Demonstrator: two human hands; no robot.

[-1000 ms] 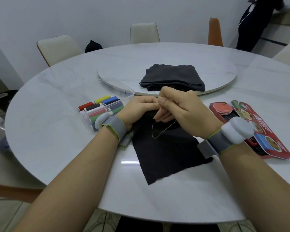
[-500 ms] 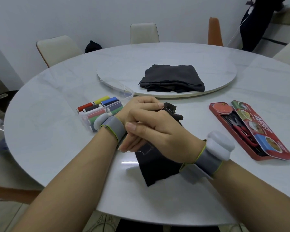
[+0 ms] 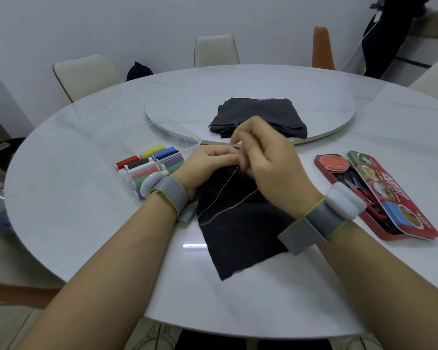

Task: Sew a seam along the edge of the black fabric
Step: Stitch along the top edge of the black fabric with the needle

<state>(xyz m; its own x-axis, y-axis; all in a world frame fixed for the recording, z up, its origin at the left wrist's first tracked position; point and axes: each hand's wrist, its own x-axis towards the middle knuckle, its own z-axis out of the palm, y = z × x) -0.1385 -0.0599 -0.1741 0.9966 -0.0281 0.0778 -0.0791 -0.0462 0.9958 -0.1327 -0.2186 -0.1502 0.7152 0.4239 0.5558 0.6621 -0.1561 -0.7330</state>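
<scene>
Item: black fabric (image 3: 240,231), flat on bench (image 3: 86,198), between hands; left hand (image 3: 208,168) fingers hold its far edge; right hand (image 3: 268,160) fingers pinch thread (image 3: 219,191), raised. Risk: slack loop likely knots or snags; hard pull puckers seam

Dining room: round table (image 3: 314,286), turntable (image 3: 177,114), chairs (image 3: 216,50).

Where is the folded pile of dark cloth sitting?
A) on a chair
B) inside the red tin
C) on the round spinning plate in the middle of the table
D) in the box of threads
C: the folded dark cloth lies on the round spinning plate, beyond both hands.
</scene>
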